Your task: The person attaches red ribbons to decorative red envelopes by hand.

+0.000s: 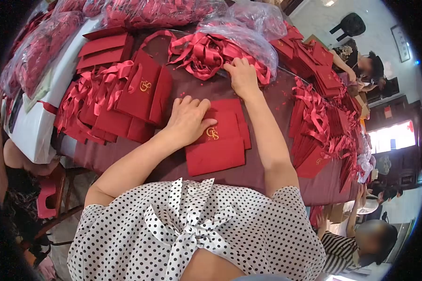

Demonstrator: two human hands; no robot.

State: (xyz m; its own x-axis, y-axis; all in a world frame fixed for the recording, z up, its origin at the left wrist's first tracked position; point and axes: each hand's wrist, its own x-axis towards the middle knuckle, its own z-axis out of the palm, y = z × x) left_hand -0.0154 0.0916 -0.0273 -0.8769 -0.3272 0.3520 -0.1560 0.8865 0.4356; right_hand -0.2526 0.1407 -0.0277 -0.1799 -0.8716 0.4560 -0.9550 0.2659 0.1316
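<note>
A flat red gift bag (215, 158) with gold lettering lies on the table in front of me. My left hand (188, 119) grips its upper left part, thumb across the front and fingers bent at the edge. Farther forward, my right hand (242, 78) reaches into a heap of red ribbons (201, 56), its fingers bent around a ribbon. The exact pinch is partly hidden by the hand. Clear plastic wrap (262, 35) covers part of the heap.
To the left stand several finished-looking red bags with ribbon handles (143, 89), beside a long white box (44, 126). More ribboned bags (314, 126) fill the right side. Dark red cloth (276, 93) covers the table. Other people, one in a striped top (340, 250), sit around it.
</note>
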